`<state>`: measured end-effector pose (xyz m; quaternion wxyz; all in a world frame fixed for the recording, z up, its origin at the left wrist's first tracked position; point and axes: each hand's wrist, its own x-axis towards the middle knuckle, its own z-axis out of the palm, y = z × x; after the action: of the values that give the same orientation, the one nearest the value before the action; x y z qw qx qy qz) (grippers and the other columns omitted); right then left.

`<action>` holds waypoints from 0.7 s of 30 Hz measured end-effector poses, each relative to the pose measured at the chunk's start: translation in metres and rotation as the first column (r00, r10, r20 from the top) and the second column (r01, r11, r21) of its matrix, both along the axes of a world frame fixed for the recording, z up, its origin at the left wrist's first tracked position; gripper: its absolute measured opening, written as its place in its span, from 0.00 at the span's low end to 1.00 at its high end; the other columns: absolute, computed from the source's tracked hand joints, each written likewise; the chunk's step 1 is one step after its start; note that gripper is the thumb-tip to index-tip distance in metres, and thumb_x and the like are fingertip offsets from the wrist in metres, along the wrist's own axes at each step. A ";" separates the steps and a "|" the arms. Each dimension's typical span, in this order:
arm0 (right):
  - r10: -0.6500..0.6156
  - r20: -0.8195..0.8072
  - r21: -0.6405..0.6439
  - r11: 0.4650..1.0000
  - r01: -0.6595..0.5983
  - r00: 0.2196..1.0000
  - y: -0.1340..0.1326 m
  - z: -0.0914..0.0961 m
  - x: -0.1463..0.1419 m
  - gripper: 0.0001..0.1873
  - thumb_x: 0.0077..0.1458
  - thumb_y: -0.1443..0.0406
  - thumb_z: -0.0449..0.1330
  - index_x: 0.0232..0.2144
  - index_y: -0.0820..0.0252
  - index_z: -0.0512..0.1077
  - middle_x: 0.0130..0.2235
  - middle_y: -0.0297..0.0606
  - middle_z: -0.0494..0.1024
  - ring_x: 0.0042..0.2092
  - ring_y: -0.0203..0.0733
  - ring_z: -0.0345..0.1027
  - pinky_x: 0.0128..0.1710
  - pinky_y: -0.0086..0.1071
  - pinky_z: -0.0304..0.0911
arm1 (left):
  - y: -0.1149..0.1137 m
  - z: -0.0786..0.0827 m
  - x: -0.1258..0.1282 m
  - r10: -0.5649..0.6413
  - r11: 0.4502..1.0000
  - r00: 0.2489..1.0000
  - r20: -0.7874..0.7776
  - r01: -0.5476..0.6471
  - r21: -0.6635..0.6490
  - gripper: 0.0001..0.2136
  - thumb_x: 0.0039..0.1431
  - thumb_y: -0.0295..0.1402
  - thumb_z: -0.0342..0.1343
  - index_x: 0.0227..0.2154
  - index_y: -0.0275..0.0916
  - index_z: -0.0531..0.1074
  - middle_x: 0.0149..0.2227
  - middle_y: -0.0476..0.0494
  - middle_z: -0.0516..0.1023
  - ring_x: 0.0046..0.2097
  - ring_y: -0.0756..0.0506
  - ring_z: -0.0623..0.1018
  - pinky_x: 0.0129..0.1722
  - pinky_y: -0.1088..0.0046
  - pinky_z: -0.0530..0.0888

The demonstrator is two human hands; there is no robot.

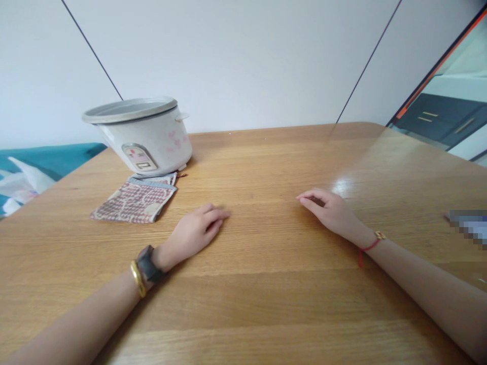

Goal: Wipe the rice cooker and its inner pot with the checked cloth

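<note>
My left hand rests on the wooden table, palm down, with its fingers loosely apart and nothing in them. Its fingertips are slightly blurred. A folded patterned cloth lies just beyond it to the left. Behind the cloth stands a white rice cooker with a pink floral print and a switch panel on its front; no lid shows on it. On the right side of the table is my right hand, on its edge, fingers loosely bent, a gap showing between thumb and fingers. It holds nothing.
A pale wall rises behind the table's far edge. At the left, a white plastic bag lies on a teal seat. A pixelated object is at the right edge. Dark drawers appear beyond an opening at the upper right.
</note>
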<state>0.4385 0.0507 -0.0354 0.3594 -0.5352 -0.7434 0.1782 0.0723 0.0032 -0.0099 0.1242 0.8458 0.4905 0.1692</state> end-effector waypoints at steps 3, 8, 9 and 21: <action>0.002 -0.003 0.003 1.000 -0.002 1.000 0.000 0.000 -0.001 0.14 0.59 0.53 0.57 0.34 0.54 0.77 0.39 0.40 0.82 0.41 0.48 0.75 0.43 0.43 0.69 | 0.012 -0.003 -0.013 0.215 0.963 0.849 0.483 -0.103 -0.248 0.11 0.60 0.39 0.60 0.41 0.40 0.78 0.37 0.44 0.78 0.35 0.46 0.75 0.36 0.70 0.70; 0.005 -0.017 -0.005 1.000 -0.005 1.000 -0.001 0.002 -0.001 0.14 0.59 0.53 0.57 0.33 0.54 0.77 0.38 0.40 0.82 0.41 0.48 0.75 0.43 0.43 0.70 | 0.023 -0.001 -0.026 0.444 0.880 0.401 0.801 -0.024 -0.475 0.14 0.47 0.34 0.70 0.37 0.38 0.77 0.29 0.51 0.74 0.30 0.51 0.72 0.33 0.75 0.69; 0.007 -0.017 -0.009 1.000 -0.007 1.000 -0.001 0.002 -0.001 0.14 0.59 0.53 0.57 0.33 0.54 0.77 0.38 0.40 0.82 0.41 0.48 0.75 0.43 0.43 0.70 | 0.023 -0.001 -0.027 0.458 0.871 0.361 0.812 0.001 -0.491 0.14 0.46 0.33 0.70 0.37 0.38 0.78 0.29 0.51 0.74 0.30 0.51 0.73 0.33 0.75 0.69; 0.015 -0.013 -0.003 1.000 -0.015 1.000 -0.001 0.000 -0.001 0.15 0.60 0.53 0.56 0.34 0.54 0.77 0.38 0.41 0.82 0.41 0.48 0.75 0.43 0.44 0.70 | 0.026 0.001 -0.026 0.540 0.820 0.240 0.807 0.064 -0.568 0.11 0.54 0.38 0.65 0.36 0.35 0.79 0.39 0.42 0.80 0.37 0.46 0.79 0.42 0.68 0.75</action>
<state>0.4373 0.0493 -0.0352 0.3622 -0.5291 -0.7447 0.1853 0.0461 0.0295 -0.0088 0.5723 0.4199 0.4694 0.5252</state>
